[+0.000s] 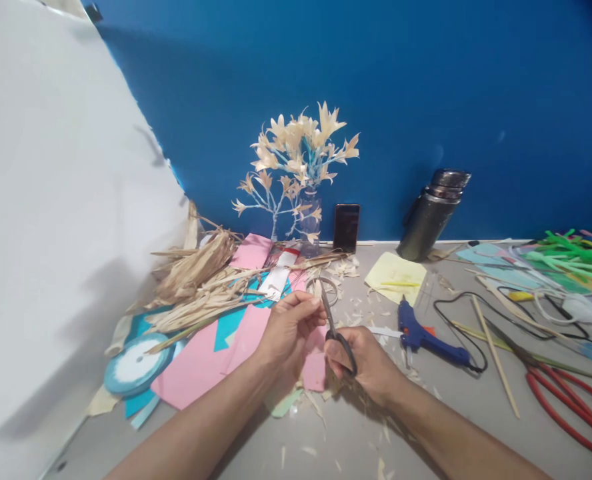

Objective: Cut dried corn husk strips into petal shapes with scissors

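Observation:
My right hand (369, 357) grips small black-handled scissors (347, 350), with fingers through the handle loops and the blades pointing up and away. My left hand (293, 317) is closed in a pinch around a small pale piece of dried husk (318, 289), right beside the scissor blades. Whether the blades touch the piece I cannot tell. Beneath the hands lie pink sheets (191, 370) and scattered husk clippings. Beyond them, pale husk flowers (306, 143) on blue-wrapped stems stand in a clear bottle (311, 217).
Dried husks (201, 273) and a blue ribbon roll (139, 363) lie left. To the right are a blue glue gun (429, 337) with its cord, red-handled scissors (566, 400), a wooden stick (496, 357) and green pipe cleaners (571, 257). A phone (347, 228) and dark flask (432, 217) stand by the wall.

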{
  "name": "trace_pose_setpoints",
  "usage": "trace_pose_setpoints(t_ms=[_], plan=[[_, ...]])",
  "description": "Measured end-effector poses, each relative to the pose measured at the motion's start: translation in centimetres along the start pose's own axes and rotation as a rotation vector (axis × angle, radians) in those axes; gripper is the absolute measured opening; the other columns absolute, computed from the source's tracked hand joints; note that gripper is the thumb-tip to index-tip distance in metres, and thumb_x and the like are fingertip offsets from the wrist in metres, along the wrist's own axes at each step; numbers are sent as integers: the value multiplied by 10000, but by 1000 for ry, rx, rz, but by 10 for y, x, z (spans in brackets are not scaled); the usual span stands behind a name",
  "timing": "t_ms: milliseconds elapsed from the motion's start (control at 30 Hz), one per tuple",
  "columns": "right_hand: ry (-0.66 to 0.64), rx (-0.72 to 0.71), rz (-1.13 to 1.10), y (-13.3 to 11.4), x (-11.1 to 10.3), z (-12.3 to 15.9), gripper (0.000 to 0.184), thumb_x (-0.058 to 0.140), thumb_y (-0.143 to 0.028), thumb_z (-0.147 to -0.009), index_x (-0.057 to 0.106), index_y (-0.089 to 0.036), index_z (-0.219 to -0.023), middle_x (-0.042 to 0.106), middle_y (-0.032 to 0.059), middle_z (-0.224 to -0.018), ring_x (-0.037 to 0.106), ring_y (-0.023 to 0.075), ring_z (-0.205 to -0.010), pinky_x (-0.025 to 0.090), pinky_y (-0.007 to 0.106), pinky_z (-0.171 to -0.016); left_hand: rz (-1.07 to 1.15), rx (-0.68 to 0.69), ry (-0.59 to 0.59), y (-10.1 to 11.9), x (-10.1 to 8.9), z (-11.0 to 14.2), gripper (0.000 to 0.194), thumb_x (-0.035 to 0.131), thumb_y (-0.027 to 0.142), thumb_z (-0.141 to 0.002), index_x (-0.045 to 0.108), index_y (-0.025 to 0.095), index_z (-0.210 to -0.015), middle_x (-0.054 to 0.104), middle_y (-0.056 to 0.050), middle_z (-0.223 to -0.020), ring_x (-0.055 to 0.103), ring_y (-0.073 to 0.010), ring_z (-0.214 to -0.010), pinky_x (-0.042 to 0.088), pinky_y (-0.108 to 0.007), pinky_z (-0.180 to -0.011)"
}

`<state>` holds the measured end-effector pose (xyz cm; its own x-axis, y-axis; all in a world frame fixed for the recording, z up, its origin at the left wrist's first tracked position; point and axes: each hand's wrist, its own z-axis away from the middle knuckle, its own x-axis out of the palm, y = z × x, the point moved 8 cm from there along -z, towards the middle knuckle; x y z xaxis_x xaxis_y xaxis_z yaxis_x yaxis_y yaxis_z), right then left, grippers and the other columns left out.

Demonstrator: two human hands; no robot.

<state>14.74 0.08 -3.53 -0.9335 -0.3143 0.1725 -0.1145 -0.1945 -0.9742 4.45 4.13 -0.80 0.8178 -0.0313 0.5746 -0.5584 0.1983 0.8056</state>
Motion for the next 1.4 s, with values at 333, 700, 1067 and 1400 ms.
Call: trace_pose_setpoints(t_ms=[333,700,1067,1400], plan=[[-13,-40,5,0,1,0,568,732,-655,-665,516,-160,-489,473,-20,-455,423,77,-409,341,207,-420,-40,5,-20,-1,-3,-3,193,803,198,-654,621,139,-667,650,-14,-643,601,-109,-589,493,-233,-625],[-65,-44,24,2,-3,-2,645,639,-764,-700,525,-159,-509,441,-21,-435,337,75,-387,249,222,-397,-67,-17,-85,9,-2,-9,151,737,166,-681,591,148,-712,527,33,-567,491,-73,-512,392,-193,-535],[-460,32,44,0,5,10,643,659,-759,-685,596,-121,-638,555,13,-520,371,81,-447,197,226,-437,-140,-118,-456,26,8,-11,113,678,139,-618,566,150,-623,615,-38,-679,603,-150,-605,484,-287,-628],[-551,33,159,-5,13,17,612,660,-735,-703,576,-137,-603,572,4,-516,434,88,-452,283,214,-459,-276,-237,-614,34,8,-2,198,754,217,-590,569,147,-590,648,-66,-692,645,-202,-620,485,-322,-634]])
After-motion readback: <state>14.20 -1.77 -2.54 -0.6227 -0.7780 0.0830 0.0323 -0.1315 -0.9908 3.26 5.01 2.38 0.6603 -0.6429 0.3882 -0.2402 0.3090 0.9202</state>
